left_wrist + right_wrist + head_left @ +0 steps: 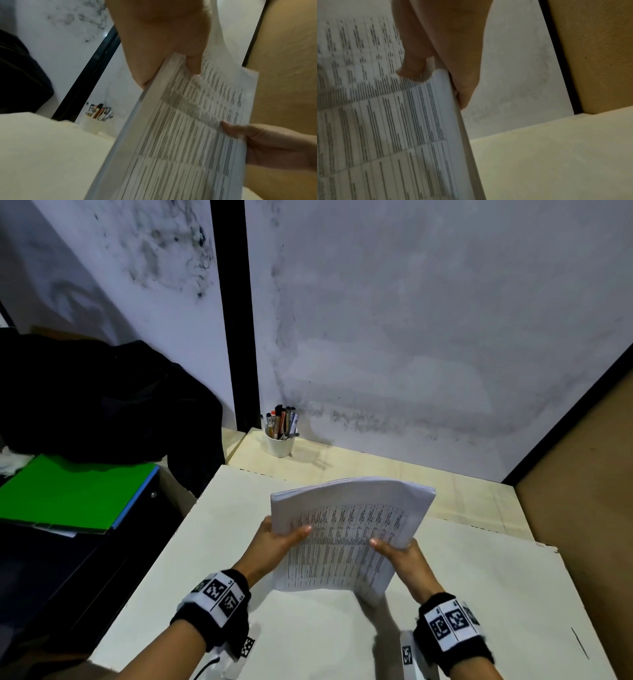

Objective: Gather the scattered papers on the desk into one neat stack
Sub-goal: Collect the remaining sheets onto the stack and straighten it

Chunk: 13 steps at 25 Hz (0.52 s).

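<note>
Nearest the viewer, two forearms with black wristbands point(215, 599) bearing printed square markers reach forward over the desk point(164, 594), a pale cream surface. The left hand point(277, 542) grips the left edge of the stack of papers point(342, 542), thumb laid across the printed top sheet and the remaining fingers hidden beneath; the left wrist view shows the same thumb pressing down on the page while the palm backs the stack's edge. The right hand point(402, 556) holds the right edge in mirror fashion, thumb on top, fingers curled underneath the sheets, as the right wrist view confirms. The stack, printed with dense tabular rows, is raised above the desk centre, tilted, its far end bowed upward and its edges roughly aligned. Its near lower corner hangs close to the desk; whether it touches cannot be told. Beyond it, near the back wall point(428, 320), stands a white cup of pens point(280, 441). To the left, off the desk, a green folder point(75, 494) lies flat with a black garment point(102, 405) heaped behind it. A brown panel point(582, 474) bounds the right side.
</note>
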### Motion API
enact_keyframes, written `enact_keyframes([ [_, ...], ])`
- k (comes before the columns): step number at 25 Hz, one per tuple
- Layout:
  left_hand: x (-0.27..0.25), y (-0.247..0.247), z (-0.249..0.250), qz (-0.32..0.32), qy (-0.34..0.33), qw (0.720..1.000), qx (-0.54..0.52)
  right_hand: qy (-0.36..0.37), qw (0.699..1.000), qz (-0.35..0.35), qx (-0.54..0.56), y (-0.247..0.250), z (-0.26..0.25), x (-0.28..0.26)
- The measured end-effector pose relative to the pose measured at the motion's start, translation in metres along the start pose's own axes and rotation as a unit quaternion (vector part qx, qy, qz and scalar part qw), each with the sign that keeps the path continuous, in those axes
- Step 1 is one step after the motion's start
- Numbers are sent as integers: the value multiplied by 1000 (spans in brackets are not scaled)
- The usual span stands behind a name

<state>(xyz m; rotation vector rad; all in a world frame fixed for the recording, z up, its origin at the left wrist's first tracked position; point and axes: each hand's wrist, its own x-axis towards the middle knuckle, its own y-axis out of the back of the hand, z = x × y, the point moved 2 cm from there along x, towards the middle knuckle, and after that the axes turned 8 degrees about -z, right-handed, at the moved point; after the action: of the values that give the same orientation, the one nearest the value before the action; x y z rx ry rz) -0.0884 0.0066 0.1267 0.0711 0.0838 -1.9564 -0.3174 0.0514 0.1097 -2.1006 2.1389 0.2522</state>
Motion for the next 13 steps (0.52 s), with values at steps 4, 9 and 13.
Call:
enact_keyframes([
  [4, 2, 2, -20, -13, 34, 999, -18, -22, 1000, -1, -8, 0, 12, 4],
  [9, -2, 4, -44, -17, 66, 998, -13, -33, 999, -4, -8, -2, 23, 4],
  [13, -5, 5, -54, -12, 70, 997, 4, -32, 999, -11, -26, 0, 31, 1],
])
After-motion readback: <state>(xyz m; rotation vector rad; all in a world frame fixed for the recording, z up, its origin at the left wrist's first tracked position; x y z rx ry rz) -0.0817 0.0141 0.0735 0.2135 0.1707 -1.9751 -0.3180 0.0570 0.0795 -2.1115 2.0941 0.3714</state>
